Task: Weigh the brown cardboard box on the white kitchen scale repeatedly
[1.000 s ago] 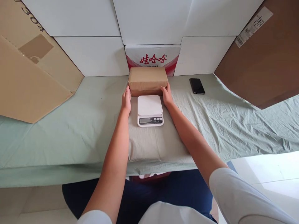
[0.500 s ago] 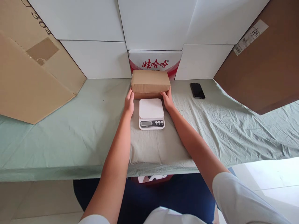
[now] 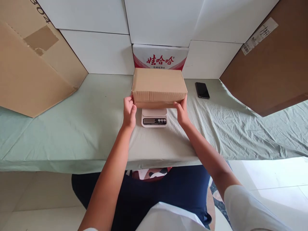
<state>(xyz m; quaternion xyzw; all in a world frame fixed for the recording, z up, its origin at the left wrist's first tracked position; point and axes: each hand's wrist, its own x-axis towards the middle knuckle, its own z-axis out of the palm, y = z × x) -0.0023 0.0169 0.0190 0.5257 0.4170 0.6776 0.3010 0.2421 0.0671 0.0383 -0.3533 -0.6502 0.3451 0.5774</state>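
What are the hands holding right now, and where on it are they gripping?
Both hands hold the cardboard box by its near bottom corners, left hand at the left corner, right hand at the right, over the white scale.

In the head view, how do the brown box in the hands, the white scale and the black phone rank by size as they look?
1. Brown box, clearly largest.
2. White scale, partly hidden by the box, so unsure.
3. Black phone, smallest as seen, though farther away.
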